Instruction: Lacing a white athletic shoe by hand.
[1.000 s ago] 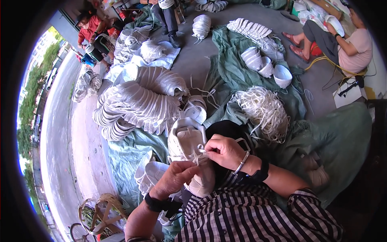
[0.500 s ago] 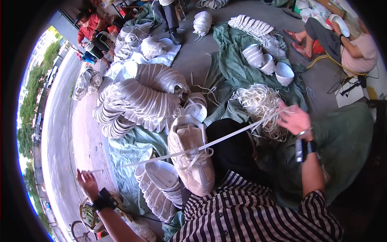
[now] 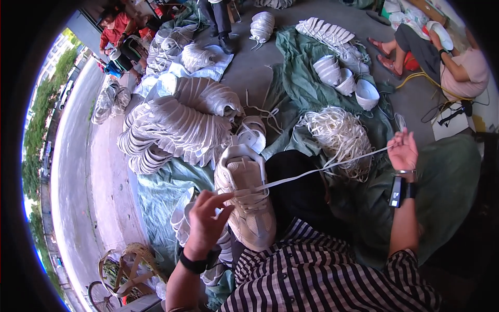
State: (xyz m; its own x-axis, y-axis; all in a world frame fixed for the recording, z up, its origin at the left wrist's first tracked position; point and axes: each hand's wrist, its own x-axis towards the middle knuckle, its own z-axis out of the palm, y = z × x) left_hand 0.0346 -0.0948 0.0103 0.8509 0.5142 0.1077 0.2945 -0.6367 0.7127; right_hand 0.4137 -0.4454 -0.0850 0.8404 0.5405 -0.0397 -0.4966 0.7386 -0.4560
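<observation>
A pale cream sneaker point(image 3: 254, 226) lies in front of my body, its toe toward me, with lace through its lower eyelets. From its upper part a flat white shoelace point(image 3: 296, 177) runs out to the right. My right hand point(image 3: 403, 150), raised at the right, closes on the far end of this lace and keeps it nearly straight. At the shoe's left side is my left hand point(image 3: 207, 221), index finger stretched toward the eyelets and thumb a little apart from it. No lace shows clearly between those fingertips.
A tangled heap of white laces point(image 3: 340, 138) lies beyond the shoe on green sheeting point(image 3: 299, 67). Stacked white shoe uppers point(image 3: 176, 122) rise at the left. A straw basket point(image 3: 130, 270) stands lower left. Other people sit nearby, one in pink point(image 3: 465, 73) at the right.
My left hand has come in from the far left to the shoe's side. My right hand has moved outward to the right, drawing the lace with it. The lace stretch on the left is gone.
</observation>
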